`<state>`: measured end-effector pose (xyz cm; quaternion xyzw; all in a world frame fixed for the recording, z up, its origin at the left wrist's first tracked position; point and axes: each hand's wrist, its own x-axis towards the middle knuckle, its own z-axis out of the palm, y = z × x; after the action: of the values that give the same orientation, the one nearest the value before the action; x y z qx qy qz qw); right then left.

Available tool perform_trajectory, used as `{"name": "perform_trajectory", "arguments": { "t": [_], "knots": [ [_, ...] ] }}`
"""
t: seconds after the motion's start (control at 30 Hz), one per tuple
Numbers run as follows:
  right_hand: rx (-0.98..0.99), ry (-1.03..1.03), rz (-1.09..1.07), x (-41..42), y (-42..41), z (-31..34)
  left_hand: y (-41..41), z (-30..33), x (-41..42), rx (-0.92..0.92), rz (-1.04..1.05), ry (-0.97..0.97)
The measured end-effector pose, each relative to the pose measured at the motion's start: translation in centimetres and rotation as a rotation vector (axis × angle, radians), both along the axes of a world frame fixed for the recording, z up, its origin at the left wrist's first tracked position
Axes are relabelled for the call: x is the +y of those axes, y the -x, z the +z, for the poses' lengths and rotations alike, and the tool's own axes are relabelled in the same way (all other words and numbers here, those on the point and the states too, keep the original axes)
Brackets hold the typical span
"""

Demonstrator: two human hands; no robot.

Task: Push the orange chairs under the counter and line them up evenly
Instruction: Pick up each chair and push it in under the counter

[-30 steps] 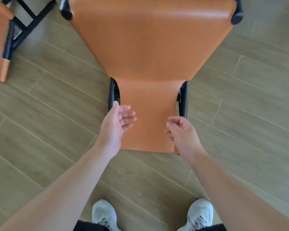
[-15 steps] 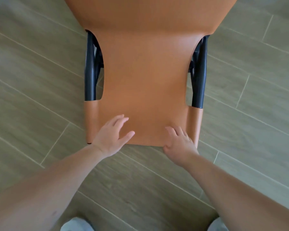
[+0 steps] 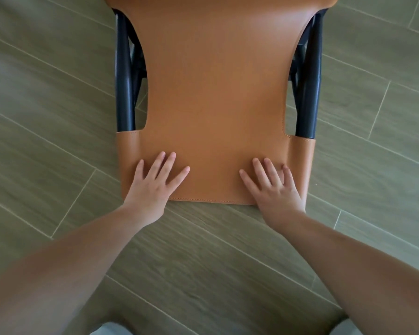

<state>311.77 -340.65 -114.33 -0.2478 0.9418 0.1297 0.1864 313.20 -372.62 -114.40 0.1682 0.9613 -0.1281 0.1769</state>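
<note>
The chair back [image 3: 215, 105] is tan-orange leather with matching stitching along its edges. The frame tubes [image 3: 124, 81] at either side are black. The floor [image 3: 46, 105] is grey-olive, wood-grain plank with pale joint lines.

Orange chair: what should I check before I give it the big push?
1. Left hand flat on the orange chair back, fingers straight: ok.
2. Right hand flat on the chair back, fingers straight: ok.
3. Hands set evenly, one toward each side of the top edge, so the push goes straight: ok.
4. Fingers away from the black frame tubes, no pinch risk: ok.
5. Wood floor beside the chair free of things to snag on: ok, as far as shown.
6. Counter ahead and the other chairs' line: cannot tell, out of view.
</note>
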Motion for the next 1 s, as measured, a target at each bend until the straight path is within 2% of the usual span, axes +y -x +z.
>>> {"name": "perform_trajectory", "arguments": {
  "t": [0.33,0.57,0.73,1.0],
  "knots": [
    [0.0,-0.06,0.053,0.2,0.4,0.4,0.6,0.3,-0.8,-0.022,-0.119,0.071],
    [-0.023,-0.068,0.046,0.2,0.7,3.3,0.9,4.0,-0.3,-0.066,-0.109,0.069],
    [-0.046,-0.093,0.05,-0.2,1.2,10.5,1.4,10.6,0.1,-0.096,-0.066,0.027],
    [-0.101,-0.069,0.026,-0.2,6.1,28.3,5.7,28.0,1.4,-0.143,0.04,-0.037]
  ]
}}
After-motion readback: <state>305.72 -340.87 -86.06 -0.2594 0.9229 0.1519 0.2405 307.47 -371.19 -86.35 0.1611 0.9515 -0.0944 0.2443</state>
